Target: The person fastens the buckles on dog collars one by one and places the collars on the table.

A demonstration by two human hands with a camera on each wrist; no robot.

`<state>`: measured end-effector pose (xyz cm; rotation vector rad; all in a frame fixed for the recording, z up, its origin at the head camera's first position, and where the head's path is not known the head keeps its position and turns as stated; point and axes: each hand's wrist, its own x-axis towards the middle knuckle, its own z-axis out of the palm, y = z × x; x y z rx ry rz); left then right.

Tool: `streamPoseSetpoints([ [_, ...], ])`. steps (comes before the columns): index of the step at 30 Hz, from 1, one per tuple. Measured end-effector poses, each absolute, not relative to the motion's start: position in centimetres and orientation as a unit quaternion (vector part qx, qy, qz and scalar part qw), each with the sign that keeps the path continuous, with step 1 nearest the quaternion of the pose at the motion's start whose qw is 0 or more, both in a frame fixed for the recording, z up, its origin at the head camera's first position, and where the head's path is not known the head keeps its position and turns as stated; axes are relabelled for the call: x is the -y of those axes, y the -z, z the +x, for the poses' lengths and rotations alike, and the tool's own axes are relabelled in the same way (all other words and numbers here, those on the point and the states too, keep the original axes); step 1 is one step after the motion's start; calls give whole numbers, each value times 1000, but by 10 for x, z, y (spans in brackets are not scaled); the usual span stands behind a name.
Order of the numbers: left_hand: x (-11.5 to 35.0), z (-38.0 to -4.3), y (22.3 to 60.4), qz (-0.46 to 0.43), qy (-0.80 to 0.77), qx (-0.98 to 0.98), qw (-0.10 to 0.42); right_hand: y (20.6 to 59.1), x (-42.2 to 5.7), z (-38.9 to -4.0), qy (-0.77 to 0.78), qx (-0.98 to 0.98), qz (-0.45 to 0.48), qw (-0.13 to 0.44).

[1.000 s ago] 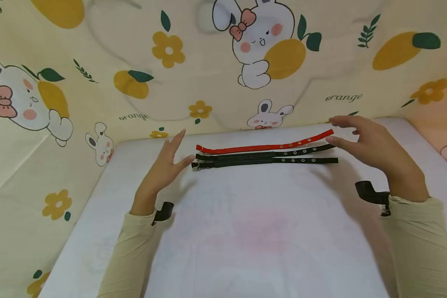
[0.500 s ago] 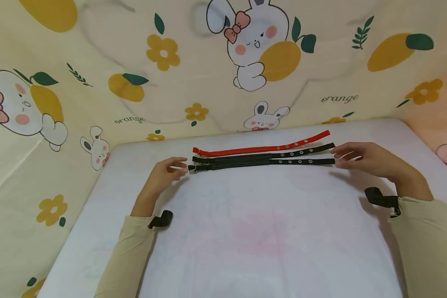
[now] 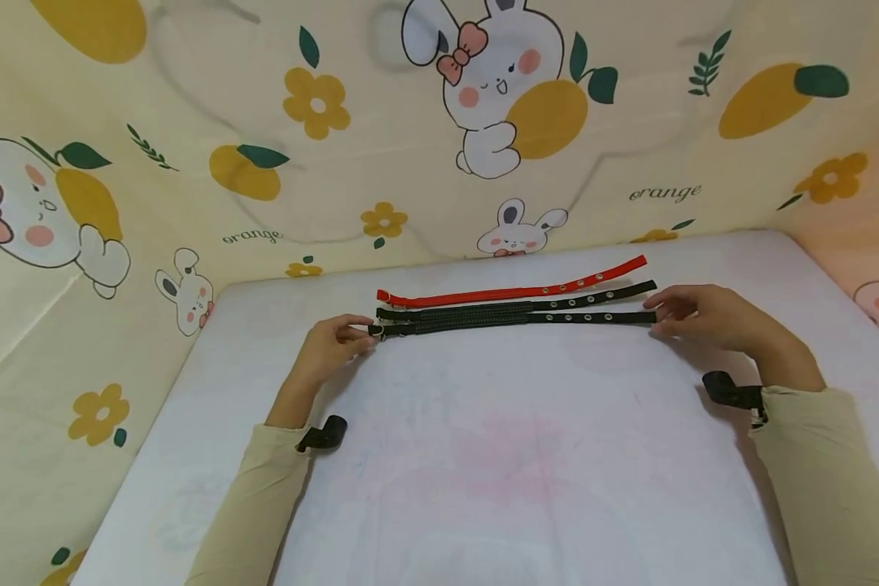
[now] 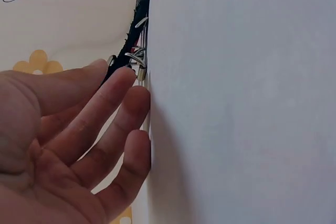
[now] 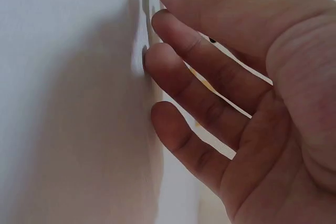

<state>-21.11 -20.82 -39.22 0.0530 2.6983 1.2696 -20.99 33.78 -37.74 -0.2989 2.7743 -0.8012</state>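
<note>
Three strap collars lie side by side on the white table, buckles to the left and eyelets to the right: a red collar (image 3: 476, 298) at the back, a black collar (image 3: 593, 299) in the middle, another black collar (image 3: 469, 325) in front. My left hand (image 3: 328, 348) pinches the front black collar's buckle end; in the left wrist view, thumb and fingertips meet on the black strap (image 4: 129, 45) beside its metal rings. At the opposite tip, my right hand (image 3: 718, 321) pinches the same collar between thumb and fingers. The right wrist view shows only short strap ends past the thumb.
The white tabletop (image 3: 483, 456) stretches toward me in front of the collars. A cream cloth (image 3: 410, 171) printed with rabbits, flowers and fruit hangs behind and to the left. Each wrist carries a black camera mount (image 3: 732, 391).
Both hands have come down from spread poses above the collar ends and now pinch the front black collar at both tips. The collars stay in place; the head view has shifted slightly.
</note>
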Motion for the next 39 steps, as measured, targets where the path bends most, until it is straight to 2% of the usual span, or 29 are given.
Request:
streamPoseSetpoints([
  [17, 199, -206, 394, 12, -438, -899, 28, 364, -315, -210, 251, -959, -111, 76],
  [23, 194, -202, 399, -1, -445, -895, 32, 361, -311, -202, 252, -957, -120, 75],
  [32, 193, -204, 393, 10, -412, -911, 33, 349, -303, -200, 258, -953, -153, 41],
  [39, 191, -203, 383, 29, -427, -904, 4, 332, -291, -204, 271, -954, -121, 38],
])
